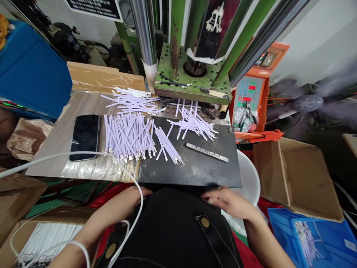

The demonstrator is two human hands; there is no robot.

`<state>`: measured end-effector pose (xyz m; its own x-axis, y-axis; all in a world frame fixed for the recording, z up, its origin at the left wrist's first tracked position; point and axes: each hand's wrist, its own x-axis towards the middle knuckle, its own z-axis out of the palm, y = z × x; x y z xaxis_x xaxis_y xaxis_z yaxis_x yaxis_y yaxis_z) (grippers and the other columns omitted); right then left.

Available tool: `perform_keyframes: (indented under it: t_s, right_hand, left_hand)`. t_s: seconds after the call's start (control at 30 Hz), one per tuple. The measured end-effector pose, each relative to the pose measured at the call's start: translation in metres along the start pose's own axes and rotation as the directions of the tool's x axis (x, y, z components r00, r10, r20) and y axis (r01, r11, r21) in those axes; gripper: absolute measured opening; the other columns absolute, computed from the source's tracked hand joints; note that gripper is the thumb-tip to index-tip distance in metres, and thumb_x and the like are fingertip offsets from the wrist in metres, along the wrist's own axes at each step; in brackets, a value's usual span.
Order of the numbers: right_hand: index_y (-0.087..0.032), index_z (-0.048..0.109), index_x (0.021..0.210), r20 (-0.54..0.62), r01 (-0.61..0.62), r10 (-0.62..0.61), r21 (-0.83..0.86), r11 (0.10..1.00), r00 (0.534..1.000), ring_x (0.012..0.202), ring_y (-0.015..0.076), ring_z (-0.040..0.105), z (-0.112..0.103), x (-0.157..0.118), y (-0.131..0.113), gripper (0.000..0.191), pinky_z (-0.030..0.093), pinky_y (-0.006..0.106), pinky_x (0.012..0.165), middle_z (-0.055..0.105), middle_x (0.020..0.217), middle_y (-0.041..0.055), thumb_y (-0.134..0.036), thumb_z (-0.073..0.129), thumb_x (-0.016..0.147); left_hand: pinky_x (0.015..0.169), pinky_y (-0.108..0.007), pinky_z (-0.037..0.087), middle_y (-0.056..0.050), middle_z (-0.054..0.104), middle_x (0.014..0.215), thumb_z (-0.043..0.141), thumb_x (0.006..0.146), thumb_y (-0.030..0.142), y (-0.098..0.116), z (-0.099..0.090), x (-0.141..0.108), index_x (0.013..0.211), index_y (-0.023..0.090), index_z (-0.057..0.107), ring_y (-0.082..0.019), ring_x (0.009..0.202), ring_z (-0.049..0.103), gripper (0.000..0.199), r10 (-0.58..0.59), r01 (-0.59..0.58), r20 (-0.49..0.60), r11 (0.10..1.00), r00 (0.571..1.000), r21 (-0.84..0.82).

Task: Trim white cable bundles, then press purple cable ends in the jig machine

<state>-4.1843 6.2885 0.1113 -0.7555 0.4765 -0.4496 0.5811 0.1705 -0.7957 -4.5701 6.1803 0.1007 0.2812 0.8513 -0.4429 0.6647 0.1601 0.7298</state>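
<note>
My left hand (141,194) is at the left edge of the black apron (173,230), below the table's front edge. Its fingers curl around the cloth and are partly hidden. At the apron's right side my right hand (224,201) pinches the cloth, slightly blurred. In front of both hands, on the table, lie a large bundle of lilac strips (129,136) with metal ends and a smaller bunch (169,145). A loose pile of lilac strips (195,121) lies farther back. A slotted metal bar (206,152) rests on the black plate (192,173).
A green press (192,89) stands behind the table, beside an orange control box (248,96). A phone (85,136) lies at left, with a white cable (136,182) crossing in front. Right are a white bucket (251,175), a cardboard box (309,171), a blue bin (334,238) and a fan (308,103).
</note>
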Motion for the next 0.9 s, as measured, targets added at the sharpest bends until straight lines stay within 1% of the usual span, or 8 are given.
perform_keyframes:
  t_s: [0.07,0.17,0.27,0.4,0.53,0.7,0.8,0.9]
  right_hand:
    - [-0.023,0.071,0.109,-0.172,0.04,-0.041,-0.006,0.999,0.984,0.079,0.017,0.072,-0.017,0.022,-0.031,0.036,0.057,0.032,0.079,0.076,0.094,0.0058,-0.04,0.04,0.104]
    - [-0.02,0.068,0.103,-0.415,-0.053,-0.047,-0.227,0.973,0.909,0.093,0.0209,0.07,-0.027,0.078,-0.071,0.022,0.054,0.036,0.09,0.074,0.101,0.0075,-0.035,0.051,0.1]
    - [-0.016,0.059,0.122,-0.421,-0.179,-0.009,-0.404,0.897,0.907,0.105,0.0298,0.068,-0.02,0.132,-0.101,0.033,0.053,0.042,0.088,0.067,0.119,0.0154,-0.034,0.063,0.095]
    - [-0.012,0.047,0.135,-0.293,-0.165,0.019,-0.482,0.861,0.956,0.103,0.0314,0.068,-0.017,0.161,-0.119,0.046,0.053,0.04,0.084,0.067,0.119,0.0181,-0.016,0.06,0.09]
    - [-0.012,0.054,0.128,-0.263,-0.186,0.051,-0.518,0.835,0.963,0.109,0.0316,0.066,-0.037,0.146,-0.123,0.037,0.051,0.038,0.088,0.067,0.118,0.017,-0.016,0.057,0.091]
    - [-0.013,0.067,0.099,-0.291,-0.281,0.115,-0.631,0.723,0.95,0.092,0.0294,0.069,-0.054,0.112,-0.114,0.018,0.048,0.035,0.074,0.065,0.107,0.0155,-0.011,0.05,0.091]
    - [-0.015,0.066,0.09,-0.376,-0.273,0.06,-0.545,0.793,0.925,0.085,0.0244,0.067,-0.053,0.085,-0.09,0.015,0.046,0.032,0.072,0.066,0.097,0.0111,-0.011,0.051,0.09]
    - [-0.018,0.064,0.086,-0.549,-0.14,-0.104,-0.384,0.913,0.829,0.077,0.0191,0.064,-0.044,0.056,-0.057,0.009,0.047,0.029,0.07,0.067,0.084,0.0054,-0.015,0.056,0.089]
  left_hand:
    - [0.095,-0.035,0.053,-0.004,0.074,0.108,0.043,0.097,0.032,0.021,-0.016,0.007,0.11,0.029,0.073,-0.024,0.1,0.069,0.033,0.11,-0.109,-0.014,0.993,0.994,0.043]
    - [0.097,-0.038,0.052,-0.009,0.07,0.11,0.047,0.097,0.032,0.049,-0.03,0.037,0.109,0.022,0.068,-0.025,0.102,0.067,0.025,0.114,-0.055,-0.3,0.979,0.947,0.199]
    - [0.094,-0.042,0.053,-0.016,0.062,0.118,0.058,0.093,0.027,0.071,-0.029,0.072,0.119,0.015,0.059,-0.03,0.103,0.066,0.029,0.035,0.133,-0.446,0.931,0.894,0.339]
    - [0.085,-0.043,0.054,-0.018,0.058,0.118,0.062,0.093,0.025,0.081,-0.022,0.097,0.124,0.013,0.051,-0.033,0.101,0.065,0.035,-0.006,0.204,-0.449,0.896,0.894,0.394]
    - [0.083,-0.04,0.053,-0.009,0.063,0.097,0.061,0.09,0.019,0.074,-0.026,0.102,0.124,0.017,0.047,-0.029,0.092,0.066,0.036,-0.013,0.153,-0.435,0.946,0.9,0.286]
    - [0.077,-0.039,0.054,0.0,0.063,0.08,0.055,0.087,0.019,0.068,-0.04,0.101,0.124,0.019,0.044,-0.024,0.075,0.068,0.039,-0.074,0.1,-0.388,0.994,0.919,0.046]
    - [0.065,-0.035,0.056,0.002,0.061,0.08,0.059,0.083,0.026,0.068,-0.046,0.097,0.131,0.021,0.04,-0.021,0.065,0.069,0.052,-0.146,0.054,-0.351,0.965,0.925,-0.258]
    - [0.057,-0.031,0.056,0.005,0.057,0.077,0.068,0.074,0.033,0.068,-0.051,0.092,0.14,0.02,0.035,-0.02,0.062,0.068,0.075,-0.208,0.0,-0.371,0.872,0.905,-0.49]
